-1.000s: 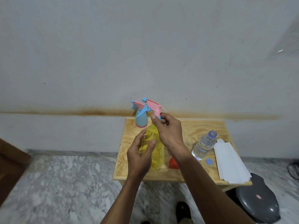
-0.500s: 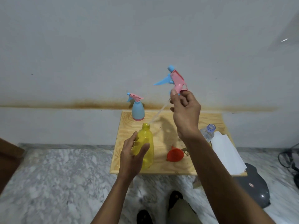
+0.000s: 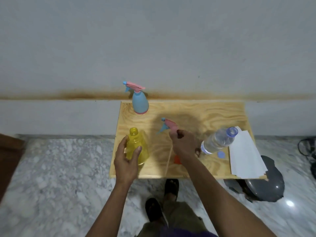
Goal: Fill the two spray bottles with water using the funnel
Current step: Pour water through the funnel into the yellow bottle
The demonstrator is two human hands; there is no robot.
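Note:
My left hand (image 3: pixel 127 158) grips the yellow spray bottle (image 3: pixel 136 146), which stands upright and uncapped on the wooden table (image 3: pixel 196 113). My right hand (image 3: pixel 184 146) pinches the pink and blue spray head (image 3: pixel 168 125) low over the table's middle; its thin tube runs down toward the front edge. The orange funnel (image 3: pixel 177 159) lies under my right wrist, mostly hidden. A blue spray bottle (image 3: pixel 139 104) with its head on stands at the back left. An open clear water bottle (image 3: pixel 218 140) stands to the right of my hand.
A blue bottle cap (image 3: pixel 221 154) lies beside the water bottle. White paper sheets (image 3: pixel 244 154) cover the table's right side. A grey round object (image 3: pixel 266 182) sits on the marble floor at the right. My feet show below the table's front edge.
My right hand has lifted the spray head out of the yellow bottle, swung it up, then brought it down low over the table. My left hand stays on the yellow bottle.

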